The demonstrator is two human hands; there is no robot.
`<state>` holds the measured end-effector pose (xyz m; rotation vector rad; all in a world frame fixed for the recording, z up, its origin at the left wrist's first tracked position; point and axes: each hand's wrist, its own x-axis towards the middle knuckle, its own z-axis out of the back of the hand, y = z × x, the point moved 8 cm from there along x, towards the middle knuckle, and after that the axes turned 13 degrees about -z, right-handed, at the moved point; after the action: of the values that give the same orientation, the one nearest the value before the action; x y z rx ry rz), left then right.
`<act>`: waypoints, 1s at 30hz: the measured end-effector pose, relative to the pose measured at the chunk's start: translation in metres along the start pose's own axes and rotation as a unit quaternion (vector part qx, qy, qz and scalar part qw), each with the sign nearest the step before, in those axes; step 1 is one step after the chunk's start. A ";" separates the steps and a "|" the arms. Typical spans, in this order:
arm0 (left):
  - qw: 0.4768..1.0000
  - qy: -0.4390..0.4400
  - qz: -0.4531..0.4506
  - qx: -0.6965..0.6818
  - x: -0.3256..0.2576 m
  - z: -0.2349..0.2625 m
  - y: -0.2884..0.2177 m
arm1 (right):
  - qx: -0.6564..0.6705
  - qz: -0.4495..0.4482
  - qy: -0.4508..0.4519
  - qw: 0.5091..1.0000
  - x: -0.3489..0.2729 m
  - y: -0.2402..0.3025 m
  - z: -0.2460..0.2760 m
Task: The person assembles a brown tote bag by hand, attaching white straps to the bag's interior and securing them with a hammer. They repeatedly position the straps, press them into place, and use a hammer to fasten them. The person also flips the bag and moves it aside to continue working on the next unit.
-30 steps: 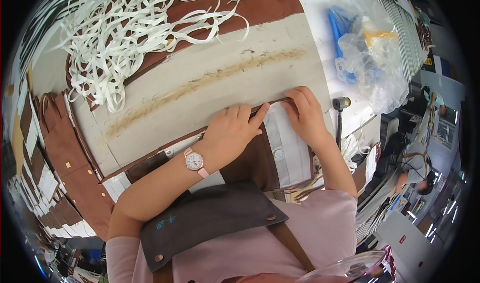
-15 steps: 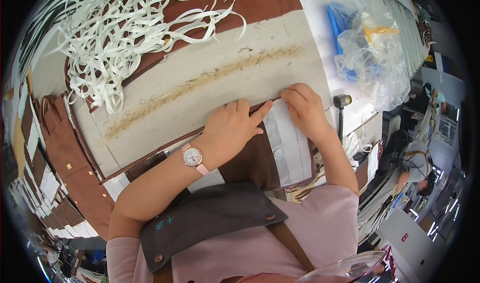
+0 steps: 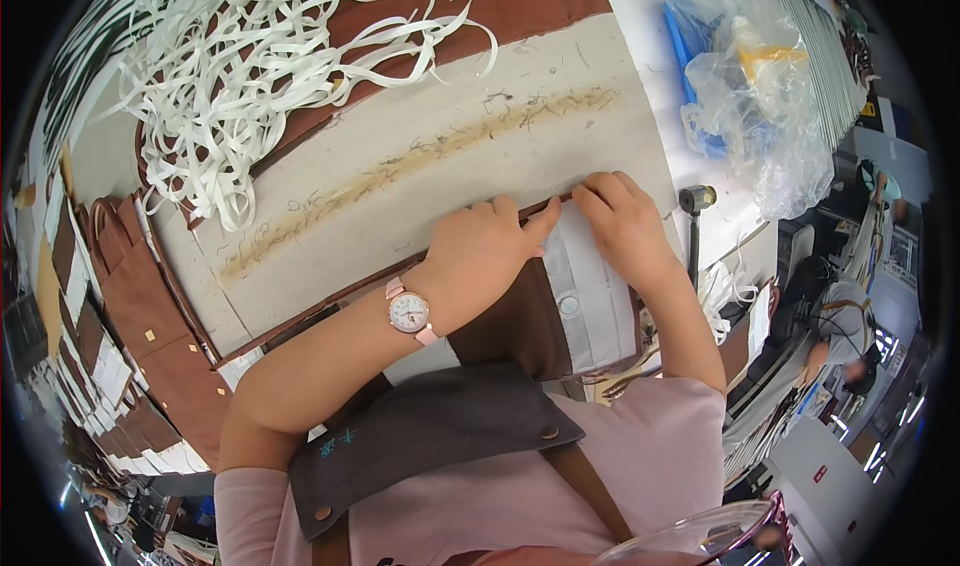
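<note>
A dark brown leather-like piece (image 3: 518, 316) with pale grey-white bands lies along the near edge of a grey board, below my hands. One pale band (image 3: 590, 311) bears a small round disc (image 3: 569, 306). My left hand (image 3: 485, 246), a pink-strapped watch on its wrist, rests on the piece's far edge, index finger stretched along the edge and the other fingers curled. Just to its right, my right hand (image 3: 622, 221) has its fingers bent over the same edge at the pale band. Fingertips of both hands are partly hidden.
The grey board (image 3: 440, 191) carries a yellowish glue streak. White tape strips (image 3: 215, 116) heap at far left over brown panels. Right of the board are a hammer (image 3: 696, 201) and clear plastic bags (image 3: 755, 116). Brown pieces (image 3: 155, 316) lie left. A person (image 3: 845, 311) is at far right.
The whole view has shifted slightly, so things appear a little farther right. Both hands stay at the piece's far edge; the left hand's fingers look slightly more curled.
</note>
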<state>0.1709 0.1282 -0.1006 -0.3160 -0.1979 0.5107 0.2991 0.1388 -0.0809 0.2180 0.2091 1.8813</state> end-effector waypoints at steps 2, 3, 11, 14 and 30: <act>1.000 -0.006 -0.004 0.016 0.000 0.001 -0.002 | 0.020 -0.010 -0.005 1.000 -0.001 -0.002 0.002; 1.000 -0.005 -0.005 0.020 0.001 0.000 -0.003 | 0.030 -0.015 -0.008 0.999 -0.002 -0.004 0.002; 0.999 0.010 -0.018 -0.035 0.002 -0.003 0.005 | 0.151 -0.119 -0.055 0.980 -0.008 -0.021 0.007; 0.998 0.016 -0.013 -0.059 0.001 -0.006 0.009 | 0.137 -0.114 -0.046 0.983 -0.010 -0.018 0.005; 0.995 0.040 0.011 -0.088 0.009 0.001 0.006 | 0.046 -0.040 -0.029 0.998 -0.012 0.001 0.003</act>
<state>0.1757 0.1376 -0.1010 -0.5101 -0.1615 0.5033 0.3026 0.1271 -0.0788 0.3216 0.2614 1.7846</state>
